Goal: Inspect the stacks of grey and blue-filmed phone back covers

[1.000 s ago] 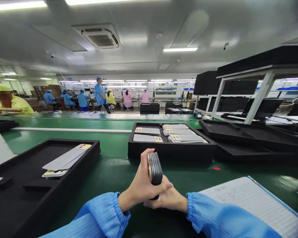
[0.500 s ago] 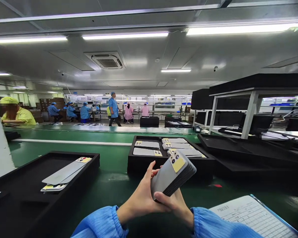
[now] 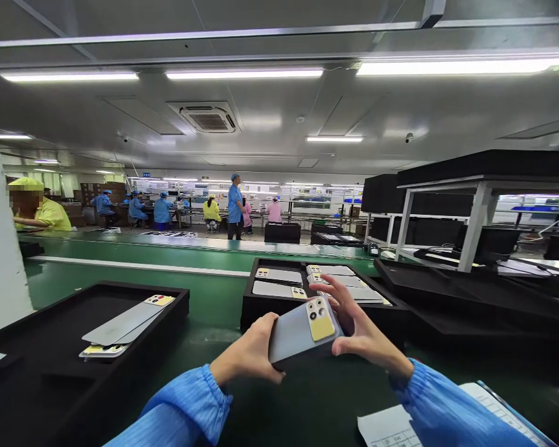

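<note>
I'm watching through the head camera, and the biggest change is in my right hand (image 3: 366, 335): a moment ago it was supporting the grey panel stack (image 3: 289, 335) from behind, and now it is curving around the camera-cutout end with thumb and fingers spread wide. I can't tell whether its fingertips are touching the far edge. My left hand (image 3: 251, 354) is keeping its grip, pinching the other end with the thumb along the lower corner and the fingers over the upper edge. To me, that means the left is probably bearing most of the weight.

The stack itself is turning too. It is no longer standing up on a slant with its layers showing; its top face is tilting toward me, the yellow patch (image 3: 323, 329) sitting on the right, so I'm not making out how many panels are lying beneath.

It is hanging above the green table (image 3: 212, 310), just in front of the middle black tray (image 3: 256, 310), whose panels (image 3: 274, 289) are looking unchanged. Over in the left tray (image 3: 179, 307), the loose panels (image 3: 121, 323) are also lying as they were. My right sleeve (image 3: 451, 397) is now covering part of the paper form (image 3: 391, 425).
</note>
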Demonstrator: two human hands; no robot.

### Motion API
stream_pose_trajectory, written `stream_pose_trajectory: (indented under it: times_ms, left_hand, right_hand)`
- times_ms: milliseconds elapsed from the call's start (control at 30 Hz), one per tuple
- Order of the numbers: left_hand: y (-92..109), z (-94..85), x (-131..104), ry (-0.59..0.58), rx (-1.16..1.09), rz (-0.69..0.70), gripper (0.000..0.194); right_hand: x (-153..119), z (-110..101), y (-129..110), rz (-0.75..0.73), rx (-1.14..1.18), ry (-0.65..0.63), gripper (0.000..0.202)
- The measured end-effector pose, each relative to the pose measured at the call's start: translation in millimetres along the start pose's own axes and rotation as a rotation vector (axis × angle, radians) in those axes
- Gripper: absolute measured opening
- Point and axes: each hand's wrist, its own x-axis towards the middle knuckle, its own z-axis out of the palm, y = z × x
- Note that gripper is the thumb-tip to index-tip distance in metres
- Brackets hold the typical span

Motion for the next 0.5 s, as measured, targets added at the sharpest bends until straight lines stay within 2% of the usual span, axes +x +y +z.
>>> stream_pose_trajectory:
  times_ms: [100, 200, 300, 500]
  left_hand:
    - [-8.3, -2.5, 2.8, -0.037, 0.146, -0.004, 0.074]
    - [-15.5, 0.4, 5.6, -0.072, 0.268, 0.007, 0.075]
    - [-20.0, 2.4, 7.4, -0.094, 0.344, 0.006, 0.075]
    - [-21.5, 3.7, 8.1, -0.099, 0.403, 0.028, 0.071]
  right_hand:
    - [-2.9, -2.5, -3.8, 0.050, -0.282, -0.197, 0.086]
    - [-7.9, 8.7, 0.0, 0.096, -0.779, -0.340, 0.092]
    - [-11.9, 20.1, 6.3, 0.097, -1.024, -0.332, 0.099]
    - [-13.5, 32.2, 10.5, 0.096, -1.121, -0.302, 0.084]
